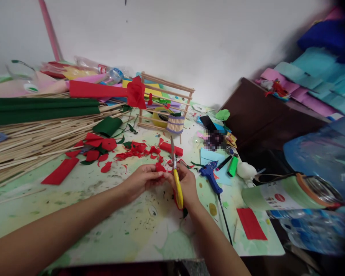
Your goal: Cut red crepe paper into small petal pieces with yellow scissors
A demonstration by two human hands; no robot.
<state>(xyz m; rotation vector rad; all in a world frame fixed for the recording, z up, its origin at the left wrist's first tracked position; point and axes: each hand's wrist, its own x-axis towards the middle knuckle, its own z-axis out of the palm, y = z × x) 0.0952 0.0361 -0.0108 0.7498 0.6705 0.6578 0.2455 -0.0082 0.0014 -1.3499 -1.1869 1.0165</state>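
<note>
Near the middle of the table my left hand (142, 179) pinches a small piece of red crepe paper (160, 167) between thumb and fingers. Scissors (176, 186) with yellow handles hang on my right hand (188, 186), blades pointing up and away from me. The fingertips of that hand meet the left ones at the red piece; its other fingers are partly hidden behind the scissors. Red paper scraps (132, 150) lie just beyond my hands, with a red paper roll (172, 148) close to the blade tips.
Many thin wooden sticks (46, 142) cover the left side, below a green paper roll (43, 111). A stick frame (166, 90) stands at the back beside a red paper flower (136, 93). To the right lie a blue glue gun (211, 177), a green bottle (276, 193) and red paper (251, 223).
</note>
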